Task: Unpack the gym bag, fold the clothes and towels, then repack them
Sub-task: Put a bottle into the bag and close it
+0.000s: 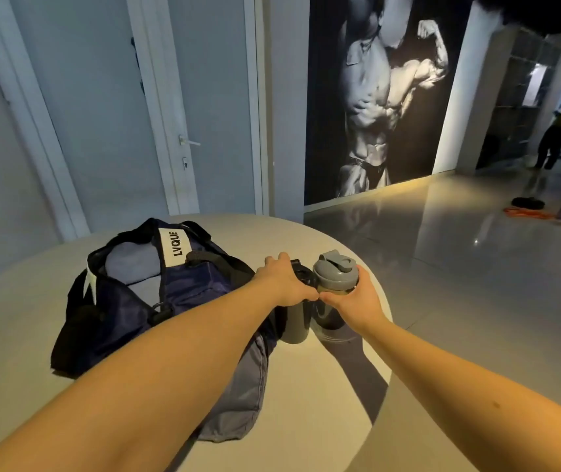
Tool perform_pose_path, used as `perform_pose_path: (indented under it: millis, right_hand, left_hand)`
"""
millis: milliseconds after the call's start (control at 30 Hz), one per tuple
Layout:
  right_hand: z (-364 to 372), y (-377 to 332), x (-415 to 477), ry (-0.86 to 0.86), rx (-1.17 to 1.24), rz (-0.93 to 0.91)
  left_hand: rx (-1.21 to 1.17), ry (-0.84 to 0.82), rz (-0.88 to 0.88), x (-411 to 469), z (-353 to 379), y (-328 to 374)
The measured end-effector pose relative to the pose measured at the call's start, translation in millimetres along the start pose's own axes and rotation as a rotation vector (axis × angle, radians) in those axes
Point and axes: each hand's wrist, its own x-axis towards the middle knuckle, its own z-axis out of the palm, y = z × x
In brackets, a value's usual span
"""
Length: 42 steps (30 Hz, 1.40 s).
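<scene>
A dark navy gym bag (142, 301) with a white LVQUE label lies open on the round table (306, 420), with grey folded cloth (132, 265) showing inside. A grey garment (238, 396) trails out of the bag toward me. My left hand (286, 282) grips the top of a dark grey bottle (294, 323) standing by the bag's right end. My right hand (354, 303) holds a dark shaker bottle (332, 316) with a grey flip lid (335, 272), right beside the first bottle.
The table's right edge runs close behind the bottles, with glossy floor (459, 284) beyond. A white door (102, 114) and a wall poster (384, 97) stand behind. A person (558, 131) stands far right, with dark items (528, 203) on the floor.
</scene>
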Motion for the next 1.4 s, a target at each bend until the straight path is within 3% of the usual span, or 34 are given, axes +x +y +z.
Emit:
perform_pose_path:
  millis: [200,333,400,533,600,733,833,900,1033,1167,1300,1400]
  right_hand:
    - [-8.7,-14.9,-14.0,-0.03,-0.004,0.042]
    - [-20.4,-28.1,-53.7,0.035,-0.009,0.209]
    - [-26.1,-34.8,-87.3,0.008,0.106,0.116]
    - [-33.1,-58.6,-160.9,-0.329,0.205,-0.112]
    - [-23.9,-68.2,-180.4,-0.398,0.194,-0.193]
    - [8.2,-78.3,-200.4,-0.308,0.154,-0.219]
    - [18.2,-91.3,-207.5,-0.307,0.114,-0.27]
    - [21.7,-101.6,-208.3,-0.299,0.138,-0.288]
    - [42.3,-114.7,-211.7,-0.31,0.214,-0.266]
    - [75.8,-110.6,-219.3,-0.303,0.253,-0.264]
    - [104.0,-96.9,-228.4,-0.293,0.228,-0.251]
    - [113.3,-90.7,-228.8,-0.255,0.238,-0.227]
  left_hand:
    - [-0.092,0.063,0.002,-35.9,2.6,6.1]
    - [-0.175,0.113,0.086,-64.1,-6.1,4.2]
    - [-0.23,0.128,0.125,-83.9,-10.4,0.8]
    - [-0.34,0.168,0.184,-138.0,-14.6,-12.9]
    - [-0.355,0.225,0.166,-161.9,-12.9,-23.3]
    - [-0.43,0.287,0.092,-196.8,-6.8,-54.2]
    - [-0.681,0.286,0.091,-221.2,-4.4,-82.9]
    - [-0.765,0.378,0.055,-234.1,-2.8,-106.4]
    - [-0.571,0.721,-0.127,-243.6,13.3,-175.4]
    - [-0.348,0.743,-0.219,-241.0,31.3,-222.2]
    - [-0.129,0.785,-0.085,-224.5,32.9,-223.7]
    - [0.083,0.818,0.132,-209.3,26.2,-217.3]
